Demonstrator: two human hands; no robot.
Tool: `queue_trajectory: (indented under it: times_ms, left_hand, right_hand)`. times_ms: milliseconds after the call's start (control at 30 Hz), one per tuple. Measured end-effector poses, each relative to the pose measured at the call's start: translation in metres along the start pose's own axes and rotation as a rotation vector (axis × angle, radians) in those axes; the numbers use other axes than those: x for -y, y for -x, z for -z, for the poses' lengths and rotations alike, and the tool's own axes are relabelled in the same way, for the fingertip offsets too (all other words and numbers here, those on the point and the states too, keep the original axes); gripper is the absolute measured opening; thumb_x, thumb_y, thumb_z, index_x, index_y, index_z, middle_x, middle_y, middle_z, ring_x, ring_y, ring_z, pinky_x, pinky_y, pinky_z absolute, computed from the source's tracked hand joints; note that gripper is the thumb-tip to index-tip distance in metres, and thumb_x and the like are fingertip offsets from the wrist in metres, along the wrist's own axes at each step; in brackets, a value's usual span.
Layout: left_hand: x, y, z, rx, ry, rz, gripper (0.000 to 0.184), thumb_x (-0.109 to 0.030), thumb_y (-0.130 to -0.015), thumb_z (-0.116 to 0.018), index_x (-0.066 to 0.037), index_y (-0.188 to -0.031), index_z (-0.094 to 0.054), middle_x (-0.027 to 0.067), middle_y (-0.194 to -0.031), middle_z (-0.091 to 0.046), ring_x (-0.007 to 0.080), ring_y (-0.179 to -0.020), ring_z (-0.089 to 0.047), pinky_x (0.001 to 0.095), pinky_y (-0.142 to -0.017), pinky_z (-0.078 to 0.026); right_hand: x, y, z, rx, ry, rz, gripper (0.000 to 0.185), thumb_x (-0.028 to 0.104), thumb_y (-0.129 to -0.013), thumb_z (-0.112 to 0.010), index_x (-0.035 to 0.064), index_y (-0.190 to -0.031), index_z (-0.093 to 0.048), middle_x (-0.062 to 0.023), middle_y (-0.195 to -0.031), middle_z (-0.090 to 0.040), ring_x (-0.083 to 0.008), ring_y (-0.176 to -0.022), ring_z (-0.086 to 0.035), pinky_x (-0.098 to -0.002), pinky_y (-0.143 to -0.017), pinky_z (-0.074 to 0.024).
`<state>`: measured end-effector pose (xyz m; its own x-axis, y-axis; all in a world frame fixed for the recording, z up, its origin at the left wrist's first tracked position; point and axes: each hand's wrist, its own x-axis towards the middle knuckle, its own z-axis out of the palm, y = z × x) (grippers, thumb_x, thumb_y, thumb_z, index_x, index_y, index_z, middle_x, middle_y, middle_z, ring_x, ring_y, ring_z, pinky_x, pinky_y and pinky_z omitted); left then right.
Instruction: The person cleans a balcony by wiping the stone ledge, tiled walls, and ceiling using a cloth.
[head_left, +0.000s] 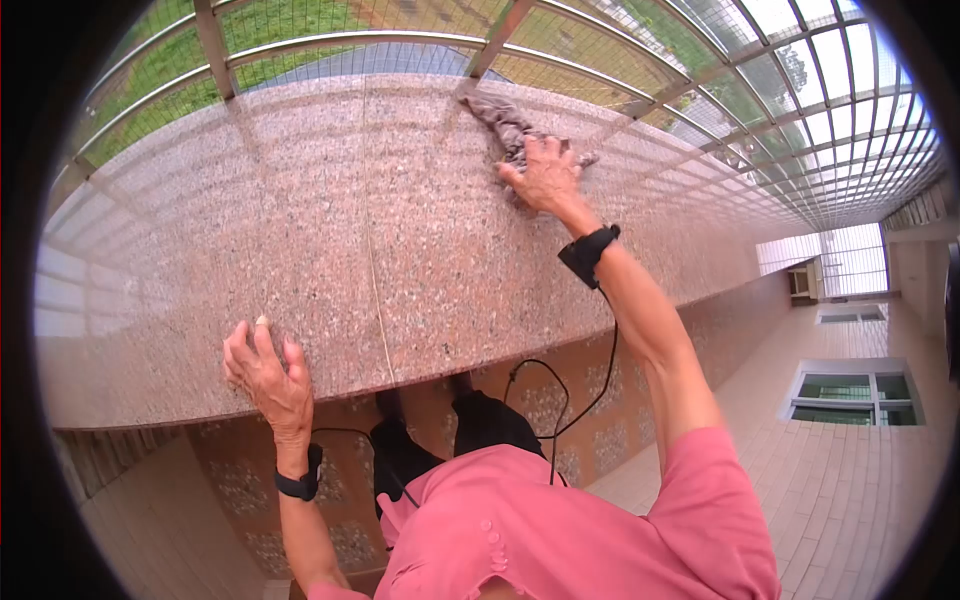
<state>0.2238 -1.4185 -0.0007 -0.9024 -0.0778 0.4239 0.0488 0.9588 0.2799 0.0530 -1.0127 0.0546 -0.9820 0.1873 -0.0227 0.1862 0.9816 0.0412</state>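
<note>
A patterned grey-brown cloth (507, 124) lies bunched on the pink speckled granite ledge (300, 220), near the railing side. My right hand (548, 172) presses down on it from above, fingers bent over the fabric, and part of the cloth is hidden beneath the palm. At the ledge's near edge on the left, my left hand (268, 378) hovers over or rests on the stone; I cannot tell whether it touches. Its fingers are loosely curled and apart, with nothing in them.
Metal railing bars (350, 40) with mesh run along the far side of the ledge. A thin joint line crosses the stone. Black cables (612, 350) hang from the wrist straps (590, 255). A tiled wall with a window (855, 395) stands at the right.
</note>
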Motion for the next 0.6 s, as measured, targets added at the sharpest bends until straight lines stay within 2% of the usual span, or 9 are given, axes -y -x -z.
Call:
queue_trajectory:
  times_ms: [100,167,233,367,433,500,600]
  left_hand:
    - [0.002,0.0,0.001,-0.008,0.07,-0.032,0.041,-0.015,-0.082,-0.063,-0.004,-0.121,-0.057,0.0184,-0.126,-0.048,0.0397,-0.122,-0.042,0.053,-0.104,-0.031]
    - [0.003,0.001,0.0,-0.004,0.085,-0.043,0.04,-0.014,-0.082,-0.062,-0.003,-0.12,-0.058,0.0187,-0.126,-0.048,0.0398,-0.122,-0.042,0.0527,-0.105,-0.031]
    - [0.007,0.002,0.0,-0.001,0.094,-0.061,0.039,-0.014,-0.083,-0.06,-0.002,-0.12,-0.058,0.0189,-0.126,-0.049,0.0399,-0.122,-0.042,0.0523,-0.105,-0.031]
    - [0.011,0.003,-0.006,-0.031,0.145,-0.051,0.036,-0.014,-0.088,-0.053,-0.002,-0.121,-0.057,0.0186,-0.127,-0.049,0.0384,-0.124,-0.042,0.0507,-0.106,-0.031]
    - [0.019,0.005,-0.012,-0.054,0.14,-0.041,0.035,-0.015,-0.09,-0.05,-0.001,-0.122,-0.057,0.0183,-0.128,-0.05,0.0377,-0.124,-0.042,0.0502,-0.106,-0.03]
    - [0.03,0.008,-0.016,-0.112,0.196,-0.071,0.035,-0.017,-0.095,-0.046,-0.001,-0.125,-0.055,0.0178,-0.13,-0.05,0.037,-0.124,-0.042,0.0498,-0.106,-0.03]
    - [0.037,0.01,-0.02,-0.089,0.136,-0.093,0.037,-0.021,-0.099,-0.044,-0.001,-0.128,-0.053,0.0181,-0.128,-0.051,0.0374,-0.124,-0.042,0.0484,-0.106,-0.03]
  right_hand:
    - [0.039,0.047,0.001,0.017,-0.101,0.11,0.079,0.062,-0.085,-0.059,0.0091,-0.14,-0.045,-0.0265,-0.147,-0.032,-0.0489,-0.133,-0.033,-0.0677,-0.102,-0.0329]
    - [0.067,0.079,0.002,0.018,-0.092,0.221,0.076,0.06,-0.084,-0.062,0.0072,-0.136,-0.048,-0.0258,-0.147,-0.031,-0.0467,-0.133,-0.032,-0.0661,-0.104,-0.0308]
    - [0.101,0.119,0.018,0.012,-0.176,0.329,0.071,0.058,-0.081,-0.066,0.0058,-0.127,-0.054,-0.0242,-0.144,-0.035,-0.0438,-0.128,-0.037,-0.0636,-0.102,-0.0314]
    - [0.166,0.183,-0.004,-0.218,-0.498,0.553,0.052,0.049,-0.072,-0.073,0.006,-0.099,-0.062,-0.015,-0.124,-0.048,-0.0376,-0.115,-0.044,-0.0551,-0.088,-0.038]
    - [0.198,0.212,-0.021,-0.329,-0.563,0.704,0.047,0.045,-0.068,-0.074,0.0063,-0.092,-0.062,-0.0127,-0.118,-0.051,-0.0358,-0.112,-0.045,-0.0517,-0.083,-0.0385]
    - [0.218,0.232,-0.027,-0.404,-0.504,0.748,0.043,0.041,-0.066,-0.075,0.0073,-0.09,-0.063,-0.0116,-0.117,-0.052,-0.034,-0.111,-0.046,-0.0492,-0.081,-0.0387]
    - [0.198,0.228,-0.028,-0.317,-0.567,0.762,0.038,0.037,-0.067,-0.076,0.0091,-0.092,-0.066,-0.0103,-0.117,-0.053,-0.0335,-0.113,-0.045,-0.0498,-0.082,-0.0398]
